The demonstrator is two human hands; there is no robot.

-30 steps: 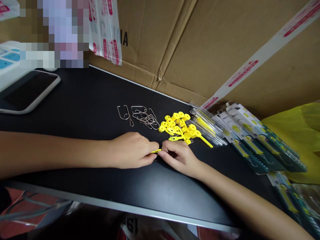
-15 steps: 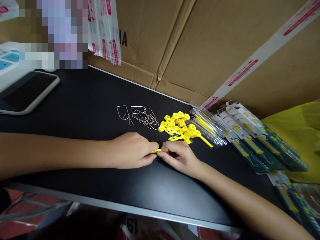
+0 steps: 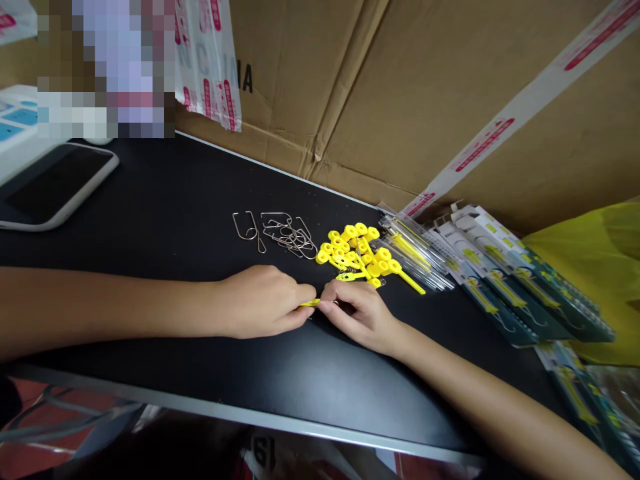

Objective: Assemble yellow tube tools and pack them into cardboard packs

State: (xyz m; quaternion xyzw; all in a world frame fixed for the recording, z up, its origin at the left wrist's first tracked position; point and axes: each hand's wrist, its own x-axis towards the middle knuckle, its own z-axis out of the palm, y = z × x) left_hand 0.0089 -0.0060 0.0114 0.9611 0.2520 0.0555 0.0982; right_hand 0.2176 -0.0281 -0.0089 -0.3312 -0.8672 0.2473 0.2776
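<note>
Now, the left hand (image 3: 267,301) and the right hand (image 3: 361,317) meet near the middle of the black table (image 3: 175,207), fingers bent in. A small yellow strip (image 3: 310,303) lies between them: the left hand grips it between thumb and forefinger, most of it hidden, and its right end reaches the tips of the right hand. The right thumb and forefinger are pinched together, with a glint of thin metal beside them too small to make out. Just beyond the right hand is a heap of yellow plastic pieces (image 3: 373,269) with a few small springs (image 3: 383,283) among them. Left of the heap lie bent wire hooks (image 3: 295,239), tangled except for one at their left. Clear plastic tubes (image 3: 417,253) lie to the heap's right, and farther right packs on printed cards (image 3: 500,287) overlap beside a yellow bag (image 3: 590,267). A phone (image 3: 55,187) rests at the far left, and a big cardboard box (image 3: 450,87) stands behind the table's far edge.
</note>
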